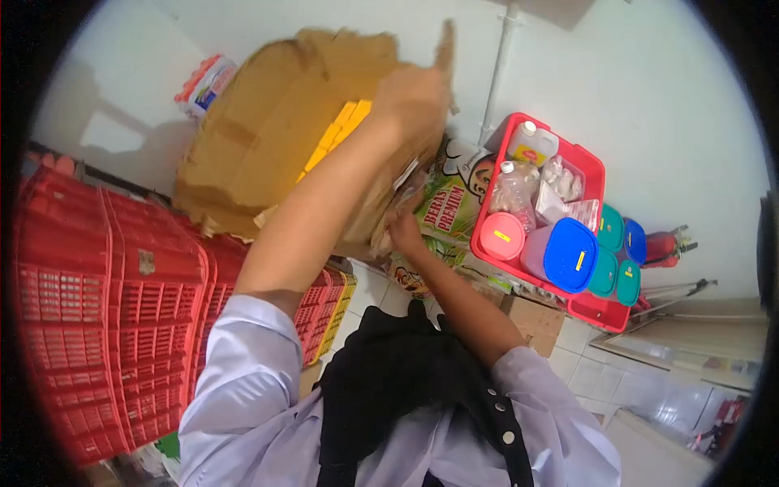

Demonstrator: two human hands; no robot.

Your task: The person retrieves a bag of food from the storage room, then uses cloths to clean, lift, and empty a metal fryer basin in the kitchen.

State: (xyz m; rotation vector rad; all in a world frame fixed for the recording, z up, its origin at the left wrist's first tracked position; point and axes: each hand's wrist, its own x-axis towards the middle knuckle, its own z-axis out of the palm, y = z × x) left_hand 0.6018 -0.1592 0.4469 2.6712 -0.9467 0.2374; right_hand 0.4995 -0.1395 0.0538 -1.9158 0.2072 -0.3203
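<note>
Touches torn cardboard box point(268, 122) near wall point(584, 61), hands apart: left hand point(408, 99) at upper edge, right hand point(403, 230) at lower side. Cannot tell either grip, fingers partly hidden. Covers some yellow packs point(333, 136) inside with 1 forearm point(320, 203).

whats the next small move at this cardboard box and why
Probably ease the left hand outward, folding the raised edge of the cardboard box away from the yellow items inside: that hand grips the ragged edge high up, and its forearm partly covers the items. The right hand, low at the box's side, could steady it.
</note>
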